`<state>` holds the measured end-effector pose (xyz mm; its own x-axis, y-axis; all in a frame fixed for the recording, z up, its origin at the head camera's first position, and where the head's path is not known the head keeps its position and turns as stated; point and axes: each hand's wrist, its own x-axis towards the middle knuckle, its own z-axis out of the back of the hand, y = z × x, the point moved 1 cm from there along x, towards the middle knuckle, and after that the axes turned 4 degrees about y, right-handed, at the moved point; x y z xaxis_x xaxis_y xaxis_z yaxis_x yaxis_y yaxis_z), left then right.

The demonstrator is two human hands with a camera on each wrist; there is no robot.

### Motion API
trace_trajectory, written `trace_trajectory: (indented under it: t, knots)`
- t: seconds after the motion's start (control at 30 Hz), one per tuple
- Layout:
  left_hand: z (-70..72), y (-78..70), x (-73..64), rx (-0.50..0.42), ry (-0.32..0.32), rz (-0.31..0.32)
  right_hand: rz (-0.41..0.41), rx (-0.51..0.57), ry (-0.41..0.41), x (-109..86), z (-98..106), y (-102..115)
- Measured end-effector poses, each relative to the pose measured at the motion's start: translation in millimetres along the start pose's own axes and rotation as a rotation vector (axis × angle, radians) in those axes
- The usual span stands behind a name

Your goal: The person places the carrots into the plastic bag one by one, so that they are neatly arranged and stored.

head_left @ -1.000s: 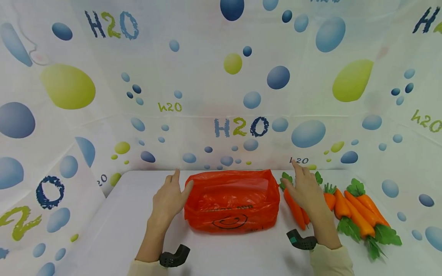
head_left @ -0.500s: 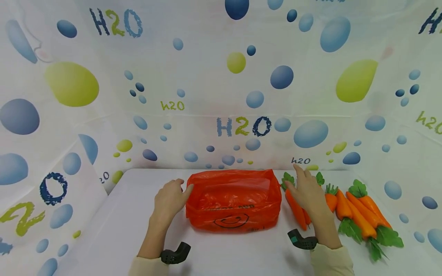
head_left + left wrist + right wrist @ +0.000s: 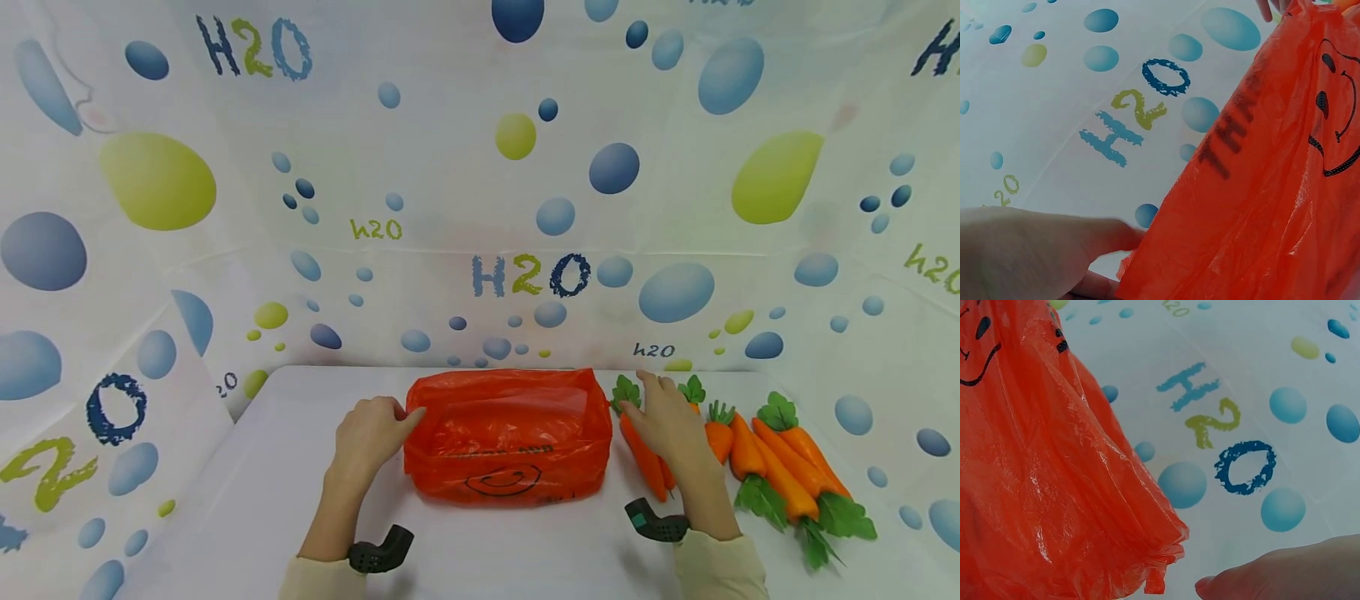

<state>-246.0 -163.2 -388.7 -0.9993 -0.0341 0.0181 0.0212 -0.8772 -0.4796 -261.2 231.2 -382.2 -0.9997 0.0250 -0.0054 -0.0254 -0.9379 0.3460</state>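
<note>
A red plastic bag (image 3: 510, 471) with a black smiley print stands on the white table. At its upper left edge, my left hand (image 3: 367, 437) has curled fingers, the thumb overlapping the bag. The left wrist view shows the bag's edge (image 3: 1138, 269) pinched between thumb and finger. My right hand (image 3: 667, 425) is on the bag's other side, fingers loosely bent, over some orange carrots (image 3: 639, 457) that it partly hides. In the right wrist view a fingertip (image 3: 1210, 587) is close to the bag's corner (image 3: 1163, 556), with a gap between.
Several more carrots (image 3: 787, 479) with green leaves lie in a pile at the table's right. Behind the table (image 3: 300, 400) hangs a white sheet (image 3: 450, 167) printed with blue and green drops and H2O lettering. A black device (image 3: 382, 550) is strapped to each wrist.
My left fingers went from stretched out to curled, and the hand took hold of the bag's left edge. The right hand's fingers bent and lowered slightly. Bag and carrots stay in place.
</note>
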Motion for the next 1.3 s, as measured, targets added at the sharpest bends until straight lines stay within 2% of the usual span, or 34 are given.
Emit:
trace_trajectory:
  t: [0.27, 0.6, 0.97, 1.3]
  knots:
    - [-0.2, -1.4, -0.8, -0.004, 0.013, -0.006, 0.003, -0.020, -0.004, 1.8, -3.3, -3.2]
    - [0.9, -1.1, -2.4, 0.000, -0.035, -0.057, -0.011, -0.019, 0.047, 1.3, -3.1, -6.7]
    - [1.0, -1.1, 0.0, 0.002, -0.036, -0.056, -0.055, -0.042, 0.122, 5.5, -9.2, -13.3]
    - [0.8, -1.2, -0.4, 0.018, -0.019, -0.038, -0.070, -0.017, 0.169, 10.3, -14.4, -18.8]
